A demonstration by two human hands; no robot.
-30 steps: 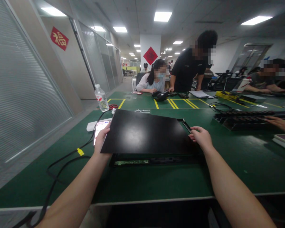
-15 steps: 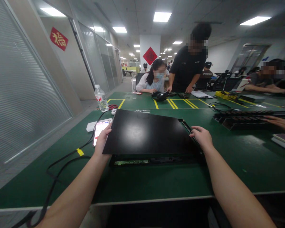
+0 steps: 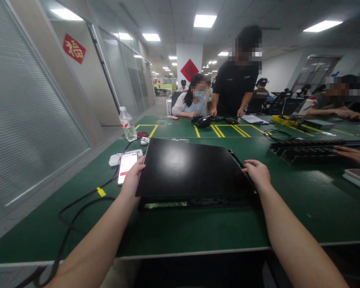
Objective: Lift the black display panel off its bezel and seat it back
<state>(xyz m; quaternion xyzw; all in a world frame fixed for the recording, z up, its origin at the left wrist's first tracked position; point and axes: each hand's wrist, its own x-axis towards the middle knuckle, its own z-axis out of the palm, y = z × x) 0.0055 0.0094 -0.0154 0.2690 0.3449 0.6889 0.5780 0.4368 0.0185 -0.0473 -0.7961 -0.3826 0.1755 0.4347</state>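
A flat, smooth black panel (image 3: 189, 168) is tilted over a shallow black housing (image 3: 222, 201), its left side raised. Along the housing's near edge, a strip of green circuit board (image 3: 166, 205) shows below the panel; the rest of the interior is covered. My left hand (image 3: 133, 174) grips the panel's left edge, thumb on top. At the right side my right hand (image 3: 257, 173) is closed with its fingertips on the housing's side wall, close to the panel's right edge.
The green table (image 3: 204, 232) carries a lit phone (image 3: 127, 168), a water bottle (image 3: 127, 124), red scissors (image 3: 142, 135) and a black cable (image 3: 78, 196) on the left. Slotted black racks (image 3: 306, 150) lie right, near another person's hand (image 3: 355, 156). People sit and stand across the table.
The panel has shifted slightly right with my left hand, covering more of the housing's right side. My right hand has moved only a little. Across the table, the standing person has straightened slightly.
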